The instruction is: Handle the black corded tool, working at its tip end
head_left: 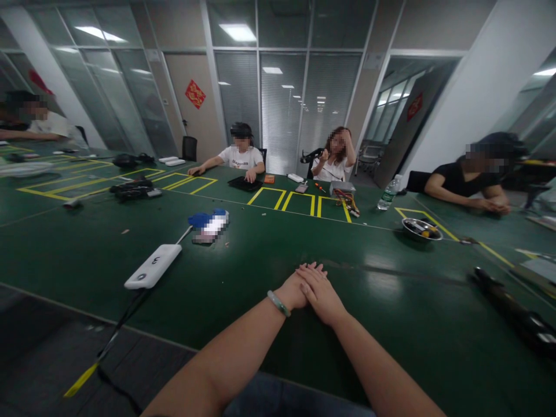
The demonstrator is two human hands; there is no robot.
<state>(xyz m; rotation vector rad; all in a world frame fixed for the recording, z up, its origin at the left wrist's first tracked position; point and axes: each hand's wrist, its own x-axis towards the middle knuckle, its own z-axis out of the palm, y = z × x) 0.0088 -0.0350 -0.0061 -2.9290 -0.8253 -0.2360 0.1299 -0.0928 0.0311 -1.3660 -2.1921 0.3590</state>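
White power bank [153, 266], lying flat, cable [184, 234] attached

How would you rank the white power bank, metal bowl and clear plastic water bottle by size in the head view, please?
1. White rounded power bank, though it lies nearest the camera.
2. and 3. The round metal bowl and the clear plastic water bottle look alike, so I cannot rank them.
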